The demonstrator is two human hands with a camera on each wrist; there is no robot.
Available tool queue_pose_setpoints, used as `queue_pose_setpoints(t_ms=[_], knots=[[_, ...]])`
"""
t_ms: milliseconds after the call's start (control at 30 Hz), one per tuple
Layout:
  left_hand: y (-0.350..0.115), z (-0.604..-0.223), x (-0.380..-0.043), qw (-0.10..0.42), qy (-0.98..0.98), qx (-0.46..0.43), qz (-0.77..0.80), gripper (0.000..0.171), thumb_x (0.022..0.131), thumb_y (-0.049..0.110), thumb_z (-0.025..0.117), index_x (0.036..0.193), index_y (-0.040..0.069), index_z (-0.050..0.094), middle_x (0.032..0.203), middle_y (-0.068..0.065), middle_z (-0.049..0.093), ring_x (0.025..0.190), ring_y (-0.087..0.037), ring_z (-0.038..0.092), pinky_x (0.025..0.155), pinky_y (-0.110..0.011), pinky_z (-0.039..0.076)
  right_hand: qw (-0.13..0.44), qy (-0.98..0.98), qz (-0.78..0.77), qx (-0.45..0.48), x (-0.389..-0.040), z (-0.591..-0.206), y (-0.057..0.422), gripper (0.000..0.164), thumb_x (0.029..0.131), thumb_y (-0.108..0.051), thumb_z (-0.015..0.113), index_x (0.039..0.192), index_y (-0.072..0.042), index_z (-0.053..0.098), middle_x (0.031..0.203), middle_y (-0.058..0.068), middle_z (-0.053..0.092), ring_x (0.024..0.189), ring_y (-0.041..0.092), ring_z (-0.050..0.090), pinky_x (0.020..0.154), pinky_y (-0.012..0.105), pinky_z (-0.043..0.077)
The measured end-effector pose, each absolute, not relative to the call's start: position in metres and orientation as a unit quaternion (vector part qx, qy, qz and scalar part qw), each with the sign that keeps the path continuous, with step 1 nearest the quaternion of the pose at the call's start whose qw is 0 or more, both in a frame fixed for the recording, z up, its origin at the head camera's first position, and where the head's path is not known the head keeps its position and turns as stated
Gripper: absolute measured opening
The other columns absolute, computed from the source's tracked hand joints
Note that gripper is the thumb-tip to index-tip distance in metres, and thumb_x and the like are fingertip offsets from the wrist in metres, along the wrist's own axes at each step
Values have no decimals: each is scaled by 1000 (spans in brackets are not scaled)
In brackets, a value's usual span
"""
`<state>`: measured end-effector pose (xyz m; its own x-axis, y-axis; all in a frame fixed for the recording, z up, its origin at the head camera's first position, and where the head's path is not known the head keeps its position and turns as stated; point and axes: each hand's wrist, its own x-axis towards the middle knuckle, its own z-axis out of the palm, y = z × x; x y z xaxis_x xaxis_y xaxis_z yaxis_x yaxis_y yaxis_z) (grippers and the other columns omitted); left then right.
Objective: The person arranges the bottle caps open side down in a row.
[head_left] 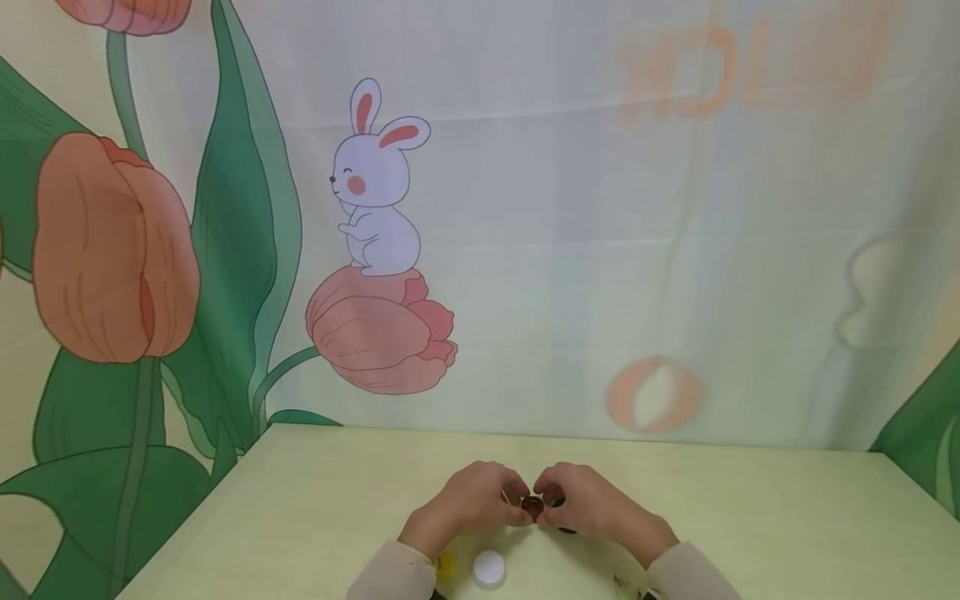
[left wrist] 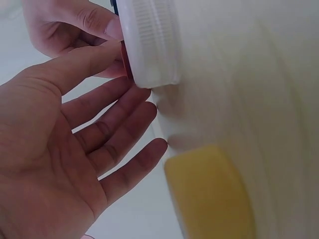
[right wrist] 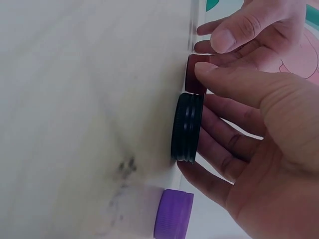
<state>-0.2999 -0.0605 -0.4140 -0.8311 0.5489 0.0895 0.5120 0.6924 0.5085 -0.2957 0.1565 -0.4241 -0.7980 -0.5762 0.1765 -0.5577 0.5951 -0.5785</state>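
Both hands meet over the table around a small dark red bottle cap (head_left: 532,507). My left hand (head_left: 483,498) has its thumb and forefinger at the cap's left side; its other fingers spread loosely in the left wrist view. From the right, my right hand (head_left: 588,500) pinches the cap (right wrist: 195,77), thumb laid on its side. Just beside the right fingers stands a black screw lid (right wrist: 187,128), mostly covered by that hand in the head view. A white cap (head_left: 489,569) lies nearer the body, by the left forearm.
A yellow cap (head_left: 446,567) sits by the left sleeve, partly covered. The purple cap (right wrist: 173,214) shows past the black lid in the right wrist view. Small dark marks (head_left: 622,582) lie near the right sleeve. A printed cloth (head_left: 525,250) with a rabbit and tulips hangs behind the table (head_left: 300,500).
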Motion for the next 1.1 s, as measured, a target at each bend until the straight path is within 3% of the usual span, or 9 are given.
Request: queue_pose_setpoints(t_ms=[433, 800, 1100], knots=[[-60, -416, -302, 30, 915, 301, 267, 30, 80, 13, 91, 108, 14, 80, 88, 9, 73, 84, -5, 63, 80, -26, 52, 4, 888, -327, -323, -298, -427, 157, 16, 89, -11, 85, 101, -9, 75, 94, -2, 71, 88, 17, 64, 76, 33, 53], [-66, -410, -302, -63, 884, 352, 301, 26, 83, 3, 88, 107, 10, 81, 95, 2, 77, 84, -14, 72, 78, -22, 55, -38, 887, -345, -304, -293, -417, 156, 13, 94, -18, 82, 105, -15, 76, 101, -8, 72, 94, 14, 68, 84, 41, 55], [-72, -404, -296, -107, 868, 366, 319, 26, 85, 2, 87, 108, 12, 80, 101, 7, 77, 85, -10, 70, 77, -22, 55, -44, 872, -374, -311, -283, -403, 159, 15, 98, -26, 80, 110, -18, 76, 106, -11, 71, 99, 16, 67, 91, 52, 54]])
